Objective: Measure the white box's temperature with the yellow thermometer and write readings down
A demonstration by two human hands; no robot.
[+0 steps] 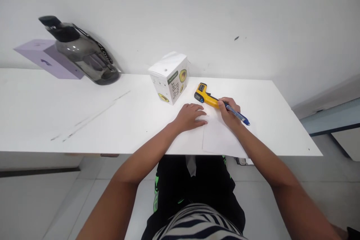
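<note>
My right hand (pixel 230 114) is closed round a blue pen (pixel 237 113), whose clear barrel slants out over the back of the hand. Its fingers are at the handle end of a yellow and black infrared thermometer (pixel 209 99) lying on the white table; whether they also grip the handle I cannot tell. My left hand (pixel 191 117) rests flat with fingers apart, at the upper left of a sheet of white paper (pixel 219 140). The paper lies partly under my right forearm. Just beyond my left hand stands a white "Super Meal" carton (pixel 171 80) with avocado pictures.
Toward the back left, a grey see-through bottle (pixel 87 58) with a black cap and strap stands in front of a lilac box (pixel 47 54). A white wall (pixel 197 18) runs behind the table (pixel 112 120). The table's front edge is close to my body.
</note>
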